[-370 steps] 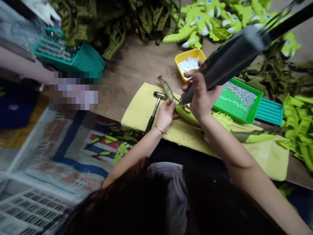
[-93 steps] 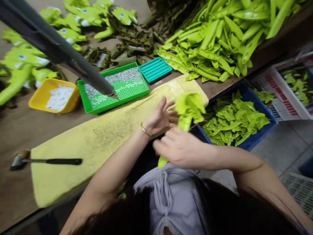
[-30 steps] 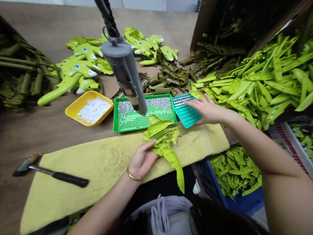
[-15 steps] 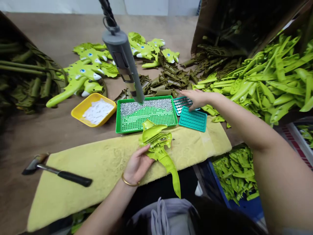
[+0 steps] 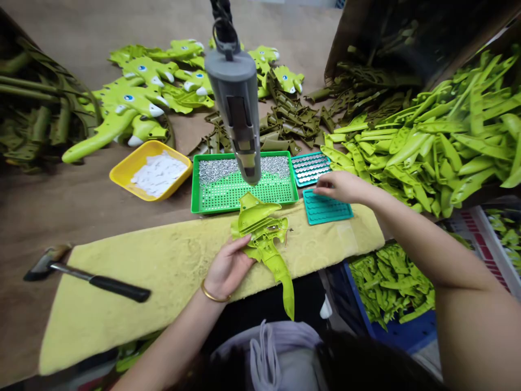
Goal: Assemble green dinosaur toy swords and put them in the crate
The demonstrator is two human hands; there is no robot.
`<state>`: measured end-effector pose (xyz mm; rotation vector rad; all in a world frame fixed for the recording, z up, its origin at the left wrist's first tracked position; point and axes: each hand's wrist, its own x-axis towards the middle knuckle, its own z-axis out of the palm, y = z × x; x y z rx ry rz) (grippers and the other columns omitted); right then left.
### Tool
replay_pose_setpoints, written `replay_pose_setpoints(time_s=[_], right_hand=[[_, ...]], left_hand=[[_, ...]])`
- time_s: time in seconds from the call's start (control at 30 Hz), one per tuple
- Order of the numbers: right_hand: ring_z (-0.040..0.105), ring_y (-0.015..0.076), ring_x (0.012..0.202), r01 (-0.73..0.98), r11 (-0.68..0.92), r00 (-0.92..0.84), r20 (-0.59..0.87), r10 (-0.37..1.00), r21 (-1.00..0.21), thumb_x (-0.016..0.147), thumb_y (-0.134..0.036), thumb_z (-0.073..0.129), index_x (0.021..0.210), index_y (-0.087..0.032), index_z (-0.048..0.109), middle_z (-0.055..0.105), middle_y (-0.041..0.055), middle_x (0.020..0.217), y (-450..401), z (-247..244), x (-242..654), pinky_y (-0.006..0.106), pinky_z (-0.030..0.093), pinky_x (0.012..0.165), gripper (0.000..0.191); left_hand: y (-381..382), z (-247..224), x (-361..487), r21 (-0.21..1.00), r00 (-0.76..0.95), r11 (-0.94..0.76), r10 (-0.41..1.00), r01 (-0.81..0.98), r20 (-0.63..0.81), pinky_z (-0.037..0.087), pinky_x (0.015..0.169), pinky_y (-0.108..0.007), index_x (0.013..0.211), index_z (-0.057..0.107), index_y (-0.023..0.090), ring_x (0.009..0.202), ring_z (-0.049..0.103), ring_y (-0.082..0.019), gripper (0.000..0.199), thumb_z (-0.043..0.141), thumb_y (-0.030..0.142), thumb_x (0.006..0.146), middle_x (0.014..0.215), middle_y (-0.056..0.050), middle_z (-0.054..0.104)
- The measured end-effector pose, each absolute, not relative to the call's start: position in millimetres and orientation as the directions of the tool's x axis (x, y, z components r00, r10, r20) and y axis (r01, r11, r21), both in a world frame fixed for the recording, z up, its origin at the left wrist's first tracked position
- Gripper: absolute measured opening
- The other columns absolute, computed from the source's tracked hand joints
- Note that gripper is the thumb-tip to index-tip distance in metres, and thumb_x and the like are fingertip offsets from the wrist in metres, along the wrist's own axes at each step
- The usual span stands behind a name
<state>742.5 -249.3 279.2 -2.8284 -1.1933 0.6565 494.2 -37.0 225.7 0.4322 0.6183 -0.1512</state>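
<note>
Left hand [image 5: 228,268] pinching a green shell [image 5: 269,254] between thumb and fingers [image 5: 245,263]

Probably feeling light, stiff, slick; I'd be gripping the wide body [image 5: 257,216], not the tail [image 5: 287,288]. Farther out, right hand [image 5: 342,188] is curling above a teal tray [image 5: 329,212], can't tell if pinching.

Single head view: above, behind left hand [image 5: 230,270] grip; faces forward and down; close, bench [image 5: 307,35] spreading beyond grip.
</note>
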Motion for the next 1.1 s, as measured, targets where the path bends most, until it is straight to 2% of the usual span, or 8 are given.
replay_pose_setpoints(time_s=[0.07,0.17,0.23,0.3,0.43,0.67,0.87,1.1], right_hand=[[0.063,0.0288,0.105,0.698,-0.703,0.646,-0.303,0.701,-0.139,0.084,-0.04,0.051,0.113,-0.021,0.063,0.068,0.011,0.117,-244,277,757,0.045,0.051,0.09,0.037],[0.039,0.0371,0.139,0.796,-0.601,0.565,-0.272,0.779,-0.065,0.069,-0.036,0.067,0.148,-0.021,0.035,0.039,0.0134,0.153,-232,271,785,0.057,0.034,0.113,0.086],[0.028,0.0392,0.145,0.829,-0.555,0.496,-0.368,0.786,-0.067,0.06,-0.04,0.075,0.154,-0.022,0.021,0.027,0.0127,0.16,-224,266,802,0.062,0.026,0.117,0.11],[0.03,0.0409,0.144,0.828,-0.558,0.481,-0.438,0.76,-0.06,0.054,-0.043,0.078,0.154,-0.02,0.02,0.03,0.0152,0.158,-218,263,813,0.064,0.023,0.117,0.118],[0.041,0.0396,0.137,0.842,-0.532,0.462,-0.391,0.796,-0.088,0.054,-0.047,0.078,0.152,-0.02,0.026,0.043,0.0168,0.15,-217,266,820,0.064,0.024,0.116,0.114],[0.037,0.0421,0.141,0.802,-0.582,0.531,-0.286,0.798,-0.136,0.06,-0.054,0.075,0.152,-0.024,0.022,0.04,0.0139,0.153,-236,309,808,0.07,0.007,0.118,0.111],[0.041,0.04,0.139,0.815,-0.574,0.513,-0.359,0.78,-0.084,0.063,-0.051,0.073,0.152,-0.027,0.023,0.045,0.0104,0.15,-260,321,749,0.067,0.01,0.12,0.105],[0.04,0.0386,0.14,0.82,-0.571,0.513,-0.39,0.765,-0.042,0.066,-0.049,0.069,0.151,-0.021,0.024,0.043,0.0166,0.151,-291,292,707,0.068,0.01,0.119,0.101]], left_hand=[[-37,226,494,0.351,0.8,0.896,-0.007,0.272,-0.601,0.048,0.106,-0.043,0.138,0.053,0.015,0.104,0.069,-0.024,0.052,0.055,0.008,0.087,0.108,-0.009,0.075],[-38,227,494,0.372,0.803,0.889,0.009,0.266,-0.596,0.049,0.104,-0.042,0.134,0.057,0.015,0.1,0.07,-0.023,0.048,0.057,0.008,0.086,0.106,-0.008,0.075],[-39,227,493,0.382,0.807,0.888,0.019,0.258,-0.59,0.051,0.103,-0.04,0.129,0.06,0.014,0.099,0.071,-0.023,0.044,0.058,0.009,0.085,0.104,-0.008,0.076],[-40,226,493,0.387,0.806,0.887,0.03,0.25,-0.591,0.052,0.102,-0.04,0.124,0.063,0.013,0.098,0.071,-0.023,0.04,0.059,0.009,0.085,0.103,-0.008,0.076],[-41,225,492,0.403,0.803,0.886,0.061,0.23,-0.592,0.052,0.101,-0.041,0.116,0.067,0.013,0.099,0.071,-0.024,0.033,0.061,0.01,0.084,0.103,-0.009,0.076],[-41,226,493,0.406,0.823,0.886,0.05,0.225,-0.566,0.055,0.096,-0.039,0.125,0.063,0.013,0.097,0.071,-0.024,0.041,0.059,0.008,0.084,0.101,-0.009,0.076],[-42,222,491,0.408,0.841,0.888,0.047,0.211,-0.539,0.052,0.101,-0.042,0.131,0.059,0.014,0.107,0.068,-0.026,0.047,0.06,0.009,0.084,0.105,-0.01,0.075],[-43,223,492,0.424,0.846,0.884,0.066,0.197,-0.53,0.056,0.096,-0.039,0.127,0.062,0.012,0.099,0.071,-0.024,0.044,0.06,0.006,0.083,0.106,-0.011,0.075]])
